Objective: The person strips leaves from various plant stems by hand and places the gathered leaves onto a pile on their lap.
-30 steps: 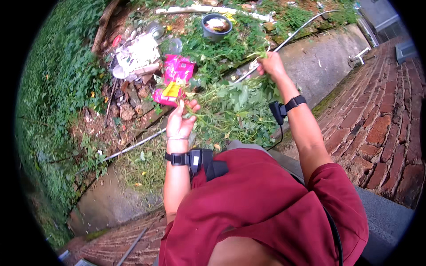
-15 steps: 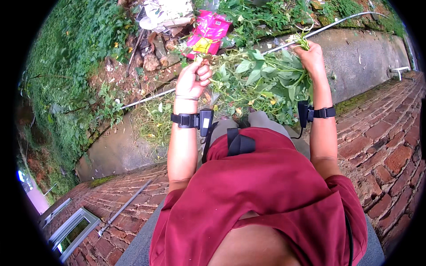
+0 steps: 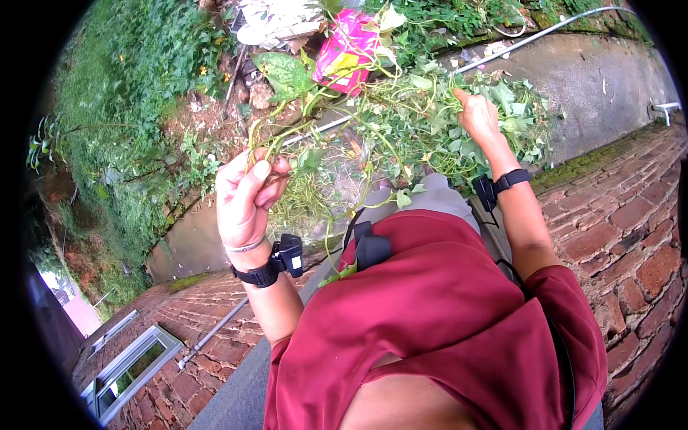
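Observation:
My left hand (image 3: 247, 197) is raised on the left, its thumb and fingers closed on the green stems of a vine (image 3: 315, 107). Large leaves, one of them speckled, spread from the vine's far end. One thin strand trails down to my red shirt. On the right, my right hand (image 3: 479, 118) is at a heap of leafy cut vines (image 3: 437, 129). Its fingers are curled, with the index finger reaching toward the stems. What lies inside that grip is hidden.
A pink and yellow plastic bag (image 3: 349, 54) lies beyond my hands, beside white litter (image 3: 276, 21) and stones. A grey pipe (image 3: 545, 36) runs across the concrete strip (image 3: 588, 86). Brick wall (image 3: 616, 229) borders the near side. Dense greenery (image 3: 136, 93) grows at left.
My left hand has moved left and nearer to me and now holds up longer vine stems. My right hand is lower at the heap, and the upright leafy bunch no longer shows in it.

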The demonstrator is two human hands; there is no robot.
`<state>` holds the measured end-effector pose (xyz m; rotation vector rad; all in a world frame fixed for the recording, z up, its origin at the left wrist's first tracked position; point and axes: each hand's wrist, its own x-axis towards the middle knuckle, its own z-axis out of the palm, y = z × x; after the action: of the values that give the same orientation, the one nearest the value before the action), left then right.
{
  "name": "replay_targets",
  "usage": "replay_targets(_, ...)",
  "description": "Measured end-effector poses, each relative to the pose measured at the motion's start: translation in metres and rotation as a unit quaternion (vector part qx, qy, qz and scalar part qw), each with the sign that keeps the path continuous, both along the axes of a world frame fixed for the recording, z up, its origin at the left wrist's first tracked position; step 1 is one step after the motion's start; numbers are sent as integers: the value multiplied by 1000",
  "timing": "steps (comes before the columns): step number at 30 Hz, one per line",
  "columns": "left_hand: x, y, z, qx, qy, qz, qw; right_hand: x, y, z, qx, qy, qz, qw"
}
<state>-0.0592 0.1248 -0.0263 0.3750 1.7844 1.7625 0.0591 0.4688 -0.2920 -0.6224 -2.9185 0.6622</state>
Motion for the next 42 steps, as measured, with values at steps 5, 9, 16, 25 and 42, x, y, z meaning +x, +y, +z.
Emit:
replay_targets(5, 17, -7, 27, 6, 70, 23, 997, -38, -50, 40, -110, -23, 176, 978)
replay_targets(9, 16, -27, 39, 40, 66, 35, 996, -52, -61, 2, -29, -3, 213, 977)
replay_targets(16, 24, -67, 56, 51, 137, 126, 981, -55, -75, 44, -14, 85, 211, 974)
replay_targets(25, 2, -67, 3, 140, 39, 82, 986, -68, -88, 139, -264, 152, 285, 909)
replay_targets(42, 7, 29, -87, 51, 350, 60, 933, -71, -123, 249, 219, 142, 237, 936)
